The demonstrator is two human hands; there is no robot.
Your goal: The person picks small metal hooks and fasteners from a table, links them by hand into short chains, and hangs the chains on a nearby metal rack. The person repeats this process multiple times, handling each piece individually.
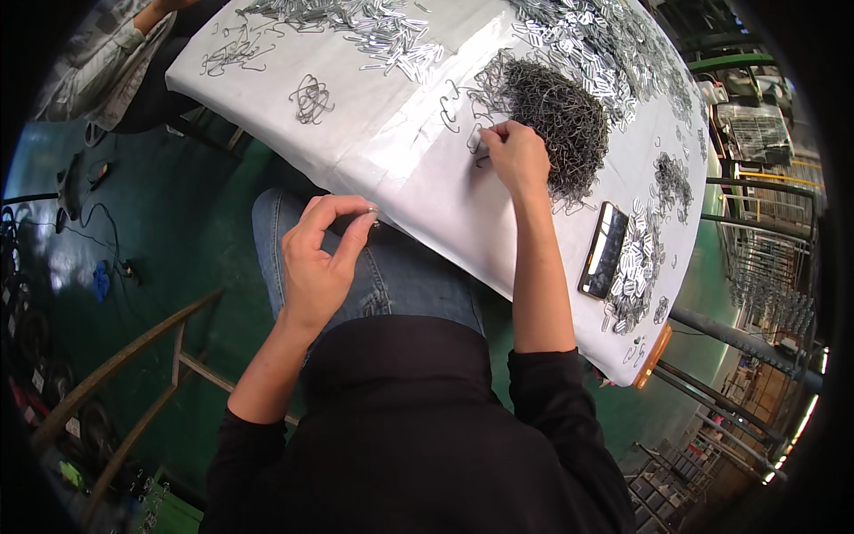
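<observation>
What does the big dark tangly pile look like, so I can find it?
Look at the white-covered table. Right beyond the right hand sits a dark heap of wire hooks. It is darker and more densely tangled than the shiny flat clips scattered around it.

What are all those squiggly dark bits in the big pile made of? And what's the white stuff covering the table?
The dark pile looks like thin bent metal wire: grey, fine and tangled, with a dull shine. The right hand picks at its edge. The table cover seems to be a white plastic sheet, glossy and creased, though coated paper is possible.
</observation>
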